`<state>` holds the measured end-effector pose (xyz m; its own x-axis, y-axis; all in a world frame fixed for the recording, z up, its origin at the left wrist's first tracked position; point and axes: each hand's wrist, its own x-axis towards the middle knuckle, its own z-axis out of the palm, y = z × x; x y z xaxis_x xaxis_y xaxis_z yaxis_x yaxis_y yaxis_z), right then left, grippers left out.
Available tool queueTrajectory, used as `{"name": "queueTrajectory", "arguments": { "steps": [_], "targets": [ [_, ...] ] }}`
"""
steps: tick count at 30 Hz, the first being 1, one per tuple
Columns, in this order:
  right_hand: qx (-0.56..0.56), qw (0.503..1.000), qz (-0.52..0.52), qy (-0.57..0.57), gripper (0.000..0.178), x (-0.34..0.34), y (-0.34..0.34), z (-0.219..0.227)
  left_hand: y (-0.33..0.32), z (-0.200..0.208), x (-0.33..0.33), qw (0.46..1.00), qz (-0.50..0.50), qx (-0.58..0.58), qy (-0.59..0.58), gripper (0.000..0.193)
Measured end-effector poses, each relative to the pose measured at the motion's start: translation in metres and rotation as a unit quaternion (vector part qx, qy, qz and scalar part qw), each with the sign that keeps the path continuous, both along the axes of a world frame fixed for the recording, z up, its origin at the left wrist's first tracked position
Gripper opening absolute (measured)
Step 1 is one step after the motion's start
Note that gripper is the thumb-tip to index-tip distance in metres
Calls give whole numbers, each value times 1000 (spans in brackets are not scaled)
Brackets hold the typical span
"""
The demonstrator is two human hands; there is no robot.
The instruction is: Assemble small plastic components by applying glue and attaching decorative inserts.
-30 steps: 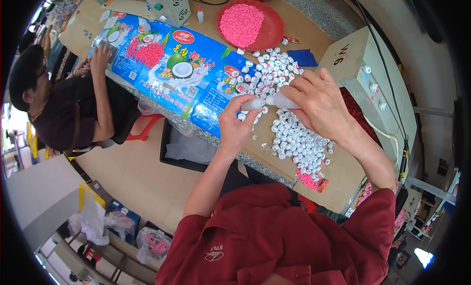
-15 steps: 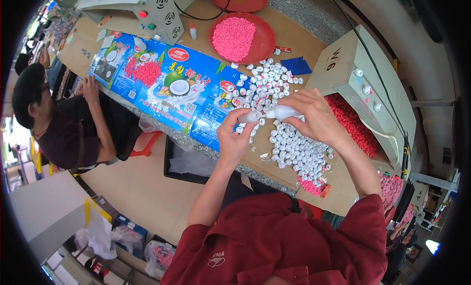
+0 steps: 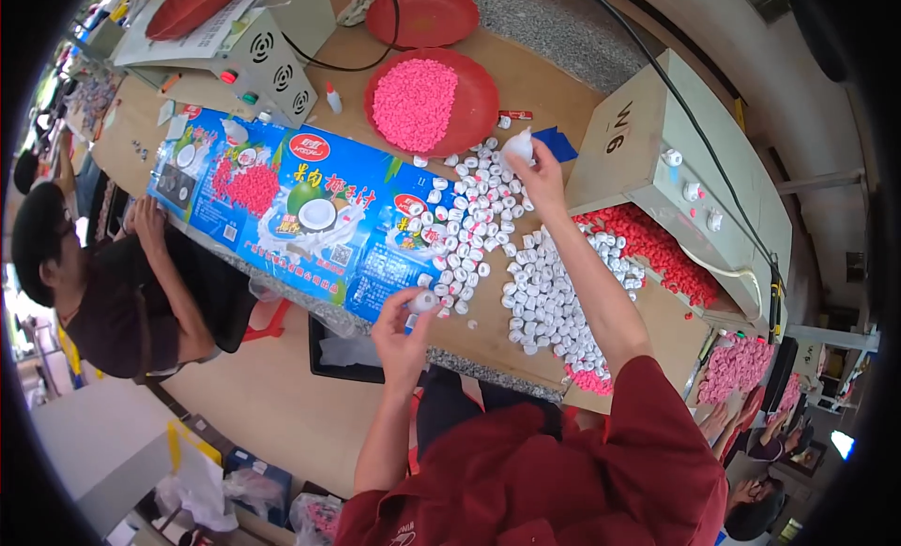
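Observation:
Between the thumb and fingers of my left hand (image 3: 402, 349) is a small white rounded piece (image 3: 423, 302), held over the table's near side. My right hand (image 3: 542, 178) reaches farther out, closed around a white squeeze bottle (image 3: 517, 146) with a pointed tip. Under and beyond the hands lie loose small white pieces (image 3: 474, 213) with dark and pink marks. A denser heap of white pieces (image 3: 544, 297) spreads to the right, beneath my right forearm.
A red plate (image 3: 479, 100) holds pink pieces (image 3: 415, 105); another red plate (image 3: 422, 15) stands behind it. Right is a grey machine box (image 3: 629, 123) with red pieces (image 3: 648, 246) beneath. A blue printed sheet (image 3: 366, 203) covers the left tabletop. A co-worker (image 3: 113, 283) sits at left.
My hands, close together before, have moved apart. The right one has carried the squeeze bottle up and away; the left has come nearer with the white piece. The view has shifted slightly.

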<state>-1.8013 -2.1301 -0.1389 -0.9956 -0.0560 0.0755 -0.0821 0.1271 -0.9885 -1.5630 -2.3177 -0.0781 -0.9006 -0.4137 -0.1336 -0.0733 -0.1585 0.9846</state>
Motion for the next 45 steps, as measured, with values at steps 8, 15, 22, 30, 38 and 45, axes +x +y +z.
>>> {"name": "queueTrajectory", "arguments": {
  "steps": [8, 15, 22, 30, 38, 45],
  "targets": [
    [145, 957, -250, 14, 36, -91, 23, -70, -13, -10, 19, 999, 33, 9, -29, 30],
    [176, 948, -262, 42, 37, -133, 9, -59, -19, -13, 27, 997, 51, 14, -56, 32],
    [183, 971, -151, 33, 45, -173, 14, -84, -14, -24, 25, 995, 64, 36, -66, 30],
    [316, 886, -239, 240, 57, -117, -5, -32, -11, -29, 14, 996, 56, 48, -54, 31],
    [141, 960, 104, 218, 26, -104, -221, -1, -27, -31, 29, 991, 119, 51, -41, 31],
    [254, 955, 145, 53, 31, -121, -293, -17, -37, -46, 51, 979, 184, 63, -60, 30]
  ]
}}
